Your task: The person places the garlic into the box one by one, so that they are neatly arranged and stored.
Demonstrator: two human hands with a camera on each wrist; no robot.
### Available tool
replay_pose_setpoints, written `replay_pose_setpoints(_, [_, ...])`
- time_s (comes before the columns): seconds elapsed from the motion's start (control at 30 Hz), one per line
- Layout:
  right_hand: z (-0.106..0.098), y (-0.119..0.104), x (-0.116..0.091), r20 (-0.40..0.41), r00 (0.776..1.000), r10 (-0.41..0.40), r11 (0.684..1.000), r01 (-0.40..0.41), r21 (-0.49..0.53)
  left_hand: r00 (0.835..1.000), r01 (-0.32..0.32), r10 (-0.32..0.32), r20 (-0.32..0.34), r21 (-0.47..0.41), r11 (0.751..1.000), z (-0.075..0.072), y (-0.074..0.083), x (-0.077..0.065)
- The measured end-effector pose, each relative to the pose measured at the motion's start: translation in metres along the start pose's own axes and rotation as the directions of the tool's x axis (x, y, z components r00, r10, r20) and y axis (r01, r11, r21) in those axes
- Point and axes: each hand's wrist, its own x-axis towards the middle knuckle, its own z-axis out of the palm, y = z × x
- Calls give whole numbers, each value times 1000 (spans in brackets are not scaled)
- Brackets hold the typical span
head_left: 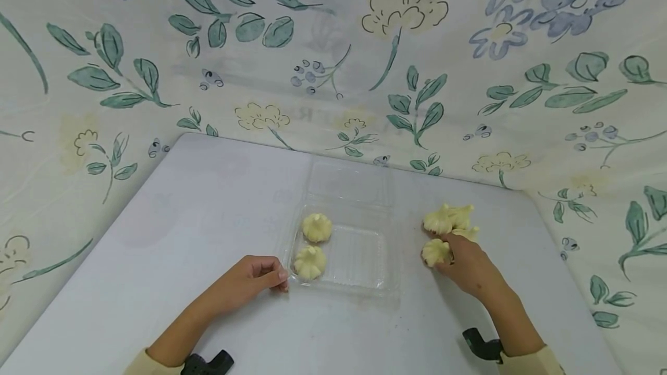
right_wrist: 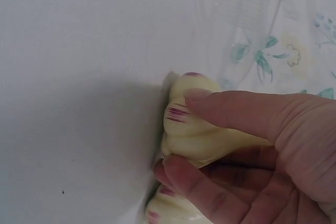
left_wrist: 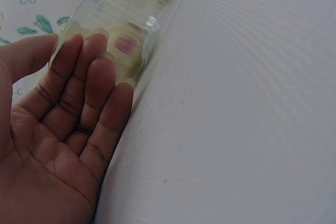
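At the front left corner of a clear plastic box point(head_left: 359, 291), my left hand point(head_left: 255, 282) holds the rim between thumb and fingers. In the left wrist view the fingers point(left_wrist: 105, 85) lie against the box's side, close to a garlic bulb point(left_wrist: 126, 45) inside. Two pale garlic bulbs stand in the box's left part, a rear one point(head_left: 316, 227) and a front one point(head_left: 310, 263). On the right, my right hand point(head_left: 471, 265) pinches another garlic bulb point(right_wrist: 191, 124) between thumb and fingers, low at the table. Part of that bulb is hidden by the fingers.
Behind the held bulb lies a small cluster of garlic bulbs point(head_left: 440, 220). The box's open lid point(head_left: 349, 181) lies flat toward the back of the white table point(head_left: 219, 201). A floral cloth point(head_left: 323, 45) hangs behind the table.
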Motion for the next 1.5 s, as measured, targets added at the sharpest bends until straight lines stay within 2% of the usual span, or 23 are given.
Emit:
replay_pose_setpoints(0.33, [2, 3, -1, -10, 1000, 5, 1000, -5, 13, 1000, -20, 20, 4, -4, 1000, 1, 3, -2])
replay_pose_setpoints(0.57, [3, 6, -3, -6, 1000, 14, 999, -14, 39, 1000, -11, 11, 4, -7, 1000, 2, 4, -1])
replay_pose_setpoints(0.77, [1, 5, -6, -23, 1000, -8, 999, 9, 51, 1000, -8, 8, 3, -2, 1000, 1, 4, -1])
replay_pose_setpoints(1.23, [-13, -17, -13, -46, 999, -14, 998, 17, 60, 1000, -19, 19, 6, -17, 1000, 0, 4, -2])
replay_pose_setpoints(1.5, [-23, -35, -16, -96, 994, -52, 997, 57, 49, 1000, -24, 25, 7, -23, 999, 1, 3, -2])
